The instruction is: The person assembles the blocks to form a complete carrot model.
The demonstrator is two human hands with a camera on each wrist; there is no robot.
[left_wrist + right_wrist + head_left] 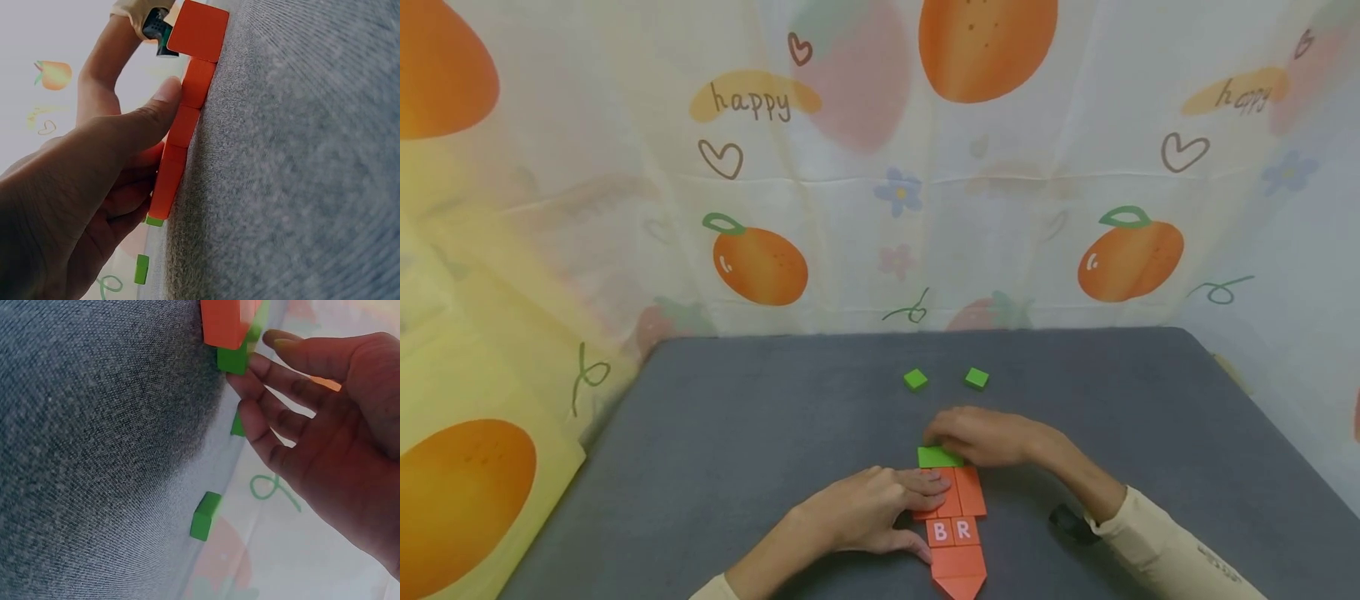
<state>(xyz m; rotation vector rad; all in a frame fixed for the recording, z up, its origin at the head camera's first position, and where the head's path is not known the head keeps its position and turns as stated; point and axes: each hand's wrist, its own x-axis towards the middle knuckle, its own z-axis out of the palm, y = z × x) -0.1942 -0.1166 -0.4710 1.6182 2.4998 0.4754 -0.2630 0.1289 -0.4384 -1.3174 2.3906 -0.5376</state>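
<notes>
Orange wooden blocks (972,492) lie flat in a line, edge against edge. Two square ones (940,532) carry the white letters B and R, and a pointed block (958,586) ends the line nearest me. My left hand (872,508) rests its fingers on the longer orange blocks, its thumb against the line's left side. At the far end a green block (934,457) adjoins the orange ones. Fingers of my right hand (985,435) touch this green block; in the right wrist view they lie loosely bent beside it, the thumb apart.
Farther back on the grey cloth-covered table (760,400) are two small green blocks, one on the left (915,380) and one on the right (977,378). A fruit-printed curtain (850,250) hangs behind the table. Under my right wrist is a dark device (1072,523).
</notes>
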